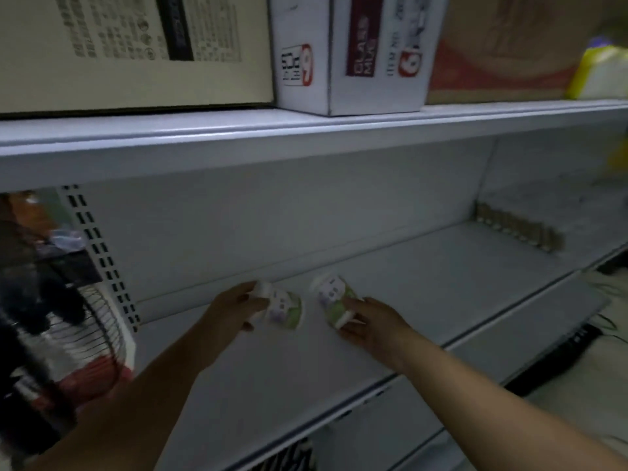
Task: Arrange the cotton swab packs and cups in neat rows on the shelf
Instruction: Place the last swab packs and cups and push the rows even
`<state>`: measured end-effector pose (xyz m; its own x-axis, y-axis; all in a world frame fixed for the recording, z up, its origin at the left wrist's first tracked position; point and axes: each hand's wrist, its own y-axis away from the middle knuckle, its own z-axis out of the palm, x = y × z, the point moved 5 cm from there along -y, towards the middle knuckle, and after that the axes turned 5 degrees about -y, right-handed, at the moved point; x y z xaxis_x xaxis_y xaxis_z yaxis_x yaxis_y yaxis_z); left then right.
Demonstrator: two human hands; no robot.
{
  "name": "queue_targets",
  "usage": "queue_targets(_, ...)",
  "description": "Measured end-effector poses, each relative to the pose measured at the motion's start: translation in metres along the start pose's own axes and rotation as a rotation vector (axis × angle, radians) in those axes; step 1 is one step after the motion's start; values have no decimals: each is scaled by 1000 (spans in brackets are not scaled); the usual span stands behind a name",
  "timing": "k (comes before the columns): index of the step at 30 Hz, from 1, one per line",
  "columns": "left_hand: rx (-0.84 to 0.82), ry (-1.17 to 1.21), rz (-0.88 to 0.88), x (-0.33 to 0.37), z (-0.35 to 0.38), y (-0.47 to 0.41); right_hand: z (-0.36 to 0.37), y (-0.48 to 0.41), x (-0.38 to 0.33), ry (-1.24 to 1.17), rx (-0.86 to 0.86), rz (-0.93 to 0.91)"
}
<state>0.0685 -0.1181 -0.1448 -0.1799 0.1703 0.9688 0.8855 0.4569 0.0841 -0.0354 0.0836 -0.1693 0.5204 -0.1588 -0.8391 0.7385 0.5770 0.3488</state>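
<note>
Both bare forearms were extended forward from the lower edge, converging. Left hand point(234, 309) gripped the left cup point(285, 311), fingers curled round it. Right hand point(372, 326) gripped the right cup point(334, 299) likewise. Hands near each other, not touching.
</note>
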Motion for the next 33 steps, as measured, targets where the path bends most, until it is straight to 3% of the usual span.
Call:
queue_targets(5,-159,88,60,35,98,3,-64,40,-25,-302,32,-22)
queue_targets(11,-233,-108,299,80,247,3,-177,83,-66,-406,80,-130)
queue_targets(17,-476,-287,520,118,401,11,-304,125,-113,-466,200,-239)
queue_targets(28,-545,-422,816,166,593,-25,-481,165,-177,-372,341,-336)
queue_targets(33,-550,-367,803,173,669,-80,-552,147,-214,-398,384,-393)
